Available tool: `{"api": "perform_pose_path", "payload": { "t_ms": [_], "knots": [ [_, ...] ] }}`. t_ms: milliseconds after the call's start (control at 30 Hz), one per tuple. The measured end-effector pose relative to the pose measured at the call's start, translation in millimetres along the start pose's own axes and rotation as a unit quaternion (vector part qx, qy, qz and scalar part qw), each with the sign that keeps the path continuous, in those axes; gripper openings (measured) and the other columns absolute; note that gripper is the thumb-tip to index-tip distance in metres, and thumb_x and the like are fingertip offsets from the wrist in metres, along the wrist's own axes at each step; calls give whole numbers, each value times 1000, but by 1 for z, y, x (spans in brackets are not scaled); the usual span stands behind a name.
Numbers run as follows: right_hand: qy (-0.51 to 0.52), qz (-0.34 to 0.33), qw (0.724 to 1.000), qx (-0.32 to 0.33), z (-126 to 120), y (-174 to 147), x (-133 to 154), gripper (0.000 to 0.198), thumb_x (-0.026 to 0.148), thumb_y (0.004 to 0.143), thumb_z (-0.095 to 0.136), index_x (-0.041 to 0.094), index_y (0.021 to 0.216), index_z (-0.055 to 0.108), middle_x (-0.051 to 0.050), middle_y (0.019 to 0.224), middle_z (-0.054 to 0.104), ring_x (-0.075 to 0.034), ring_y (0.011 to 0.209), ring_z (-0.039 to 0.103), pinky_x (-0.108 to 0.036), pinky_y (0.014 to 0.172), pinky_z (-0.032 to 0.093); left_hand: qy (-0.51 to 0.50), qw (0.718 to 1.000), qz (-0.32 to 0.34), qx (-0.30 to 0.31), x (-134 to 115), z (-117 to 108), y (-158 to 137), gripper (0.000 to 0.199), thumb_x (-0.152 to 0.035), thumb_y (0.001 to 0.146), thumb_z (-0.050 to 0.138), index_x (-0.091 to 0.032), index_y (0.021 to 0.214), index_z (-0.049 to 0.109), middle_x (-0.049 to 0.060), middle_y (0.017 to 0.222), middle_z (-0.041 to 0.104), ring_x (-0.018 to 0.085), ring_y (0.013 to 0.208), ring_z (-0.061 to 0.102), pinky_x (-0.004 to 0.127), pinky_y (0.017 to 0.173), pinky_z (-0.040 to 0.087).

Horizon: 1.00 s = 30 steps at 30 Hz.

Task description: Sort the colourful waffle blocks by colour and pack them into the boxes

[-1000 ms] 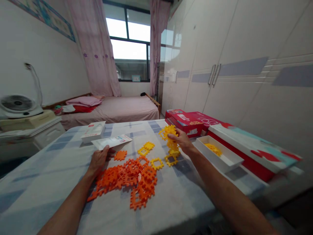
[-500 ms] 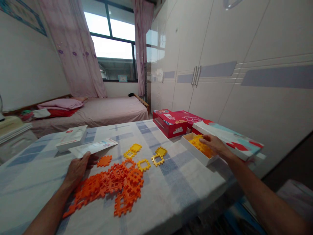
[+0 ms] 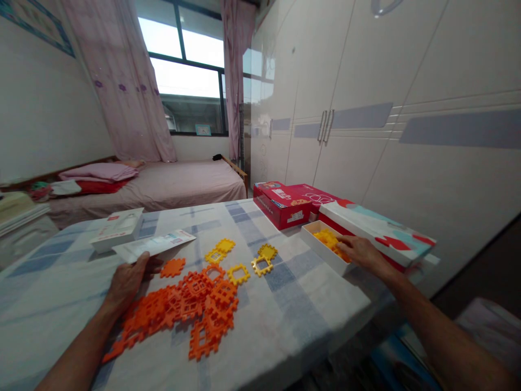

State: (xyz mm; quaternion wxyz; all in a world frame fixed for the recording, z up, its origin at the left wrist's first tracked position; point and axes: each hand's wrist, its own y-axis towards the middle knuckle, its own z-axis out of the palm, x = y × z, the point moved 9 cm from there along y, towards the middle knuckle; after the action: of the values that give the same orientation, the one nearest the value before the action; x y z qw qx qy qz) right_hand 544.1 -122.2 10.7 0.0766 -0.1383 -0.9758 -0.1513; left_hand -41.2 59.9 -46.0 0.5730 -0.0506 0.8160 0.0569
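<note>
My right hand (image 3: 362, 252) reaches over the near right side of a small white open box (image 3: 325, 252). Its fingers are stretched out onto the yellow interlocking plastic pieces (image 3: 326, 238) inside; some fingertips are hidden. My left hand (image 3: 132, 277) lies on the table with its fingers apart, against the near edge of a flat white printed card or lid (image 3: 157, 245). A lone orange square piece (image 3: 173, 267) sits just right of those fingers. Below it spreads a pile of orange interlocking pieces (image 3: 189, 296). Yellow pieces also lie loose, among them a yellow frame (image 3: 238, 275).
A red box (image 3: 280, 209) and a long white-and-red box (image 3: 378, 231) stand along the table's far right side, behind the small box. At the far left is another white box (image 3: 118, 231). The checked tablecloth (image 3: 280, 304) hangs over the near right edge.
My right hand has shifted slightly down and toward the box's near end, uncovering more yellow pieces. My left hand and the orange pile stay put.
</note>
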Motion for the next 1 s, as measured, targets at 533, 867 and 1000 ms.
{"api": "perform_pose_path", "payload": {
  "t_ms": [533, 867, 1000],
  "knots": [
    [23, -57, 996, 63, -16, 1, 16, 30, 32, 82, 47, 21, 89, 74, -6, 99, 71, -22, 85, 64, -30, 75, 47, -2, 1000, -5, -7, -2, 0, -1, 37, -53, 64, 51, -18, 63, 61, 9, 69, 72, 24, 68, 68, 32, 64, 56],
    [6, -9, 1000, -2, -8, 25, 5, 34, 33, 83, 46, 20, 99, 73, -8, 107, 71, -24, 93, 64, -33, 82, 47, 15, 1000, 9, 2, 1, -1, 2, 41, -56, 65, 51, -17, 64, 63, 11, 72, 73, 24, 71, 69, 30, 65, 56],
    [49, -11, 999, 8, 3, 33, 13, 32, 31, 79, 50, 21, 100, 73, -6, 105, 72, -22, 89, 65, -31, 81, 47, 17, 1000, 10, 1, 1, -1, 3, 40, -56, 64, 50, -18, 61, 62, 11, 71, 73, 25, 71, 69, 31, 64, 56]
  ]
}}
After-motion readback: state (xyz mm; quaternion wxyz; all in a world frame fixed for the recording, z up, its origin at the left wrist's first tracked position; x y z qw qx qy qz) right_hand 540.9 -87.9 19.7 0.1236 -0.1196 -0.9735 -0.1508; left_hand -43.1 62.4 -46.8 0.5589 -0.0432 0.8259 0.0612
